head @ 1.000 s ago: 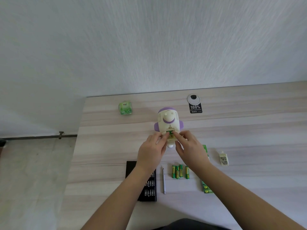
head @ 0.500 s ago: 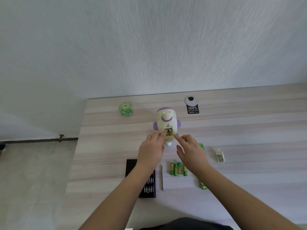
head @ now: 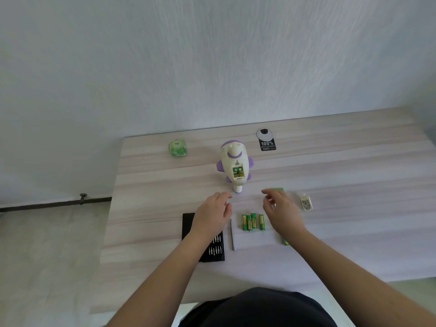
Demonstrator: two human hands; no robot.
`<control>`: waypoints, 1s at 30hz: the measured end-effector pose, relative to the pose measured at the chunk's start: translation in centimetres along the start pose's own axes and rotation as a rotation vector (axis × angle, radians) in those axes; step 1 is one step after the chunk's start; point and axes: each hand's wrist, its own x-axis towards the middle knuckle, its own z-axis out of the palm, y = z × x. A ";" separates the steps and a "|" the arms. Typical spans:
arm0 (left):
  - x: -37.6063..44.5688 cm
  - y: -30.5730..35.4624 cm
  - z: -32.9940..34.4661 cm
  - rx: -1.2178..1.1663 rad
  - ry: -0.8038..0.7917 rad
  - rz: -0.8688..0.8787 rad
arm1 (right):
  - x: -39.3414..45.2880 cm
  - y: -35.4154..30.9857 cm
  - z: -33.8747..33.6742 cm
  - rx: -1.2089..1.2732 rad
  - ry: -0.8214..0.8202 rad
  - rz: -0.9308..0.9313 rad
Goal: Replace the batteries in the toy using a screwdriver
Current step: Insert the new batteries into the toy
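White and purple toy (head: 234, 166) lying on its back mid-table, battery compartment (head: 238, 173) uncovered, two green battery ends showing inside at its upper part. Small print under them, too tiny to read. Sitting on the pale wood-grain table (head: 342, 175), a bit beyond both hands, touched by neither.

Only readable writing anywhere: "100%" in white on the black tag (head: 266, 143) behind and to the right of the toy, hanging off a round grey-white disc. Smaller line beneath it, illegible. Green wrapped packet (head: 178, 148) off to the far left with a little red mark on top, can't make out the word.

Left hand (head: 213, 214) hovering palm-down, fingers loosely bent, nothing in it, covering part of the black bit case (head: 204, 241) with rows of silver bits. Right hand (head: 282, 212) also above the table, fingers relaxed and slightly curled, thumb and forefinger near each other but nothing visible between them. Hiding most of a green battery pack (head: 286, 242), just its ends poking out.

Between the hands: slim silver screwdriver (head: 232, 234) lying flat, then four loose green-and-yellow batteries (head: 253, 222) side by side. Small white cover piece (head: 306, 202) further right, well apart from the toy.
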 end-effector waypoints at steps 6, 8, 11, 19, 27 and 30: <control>-1.0 -0.4 1.0 -0.092 -0.182 0.009 | -2.0 1.9 -0.3 0.087 0.049 0.253; -1.2 -0.2 1.4 -0.097 -0.215 0.035 | -2.7 3.2 -0.8 0.128 0.089 0.355; -1.4 0.4 2.1 -0.112 -0.248 0.073 | -3.6 5.6 -1.8 0.169 0.155 0.449; -0.4 4.5 4.3 -0.120 -0.311 0.068 | -4.5 10.8 -3.3 0.143 -0.038 0.468; 0.3 8.6 9.4 -0.089 -0.426 -0.036 | -2.1 12.4 -4.5 -0.004 -0.217 0.263; 0.7 10.0 11.1 -0.077 -0.490 -0.043 | -1.1 12.5 -4.4 -0.062 -0.303 0.183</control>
